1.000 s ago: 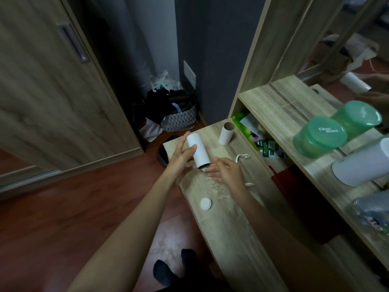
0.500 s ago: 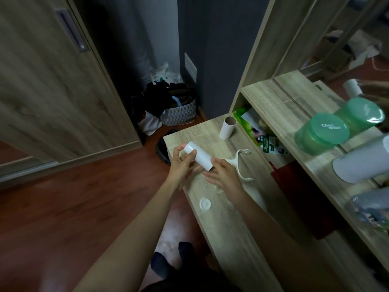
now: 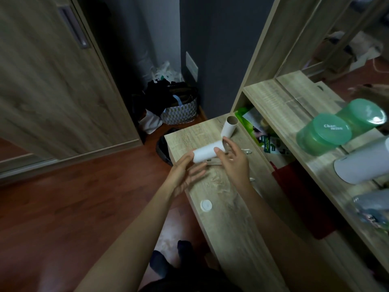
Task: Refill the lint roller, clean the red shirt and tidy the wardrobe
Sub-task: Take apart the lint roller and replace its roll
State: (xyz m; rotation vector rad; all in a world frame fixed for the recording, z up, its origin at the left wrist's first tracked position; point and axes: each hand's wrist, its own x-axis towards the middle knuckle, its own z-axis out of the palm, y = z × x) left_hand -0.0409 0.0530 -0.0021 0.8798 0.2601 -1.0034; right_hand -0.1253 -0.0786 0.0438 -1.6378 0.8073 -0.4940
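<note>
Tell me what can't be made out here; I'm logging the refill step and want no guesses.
1. Lint roller handle: head view, mostly under the right hand and white roll; whether the roll is seated is unclear.
2. Red shirt: head view, largely covered by the upper shelf.
3. Green tub label: head view, blurred.

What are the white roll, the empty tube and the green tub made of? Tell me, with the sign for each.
The white roll looks like matte paper sheets: evenly white, no shine. The empty tube is likely cardboard: dull brown inside its open end. The green tub seems translucent plastic: soft glare on its lid.
</note>
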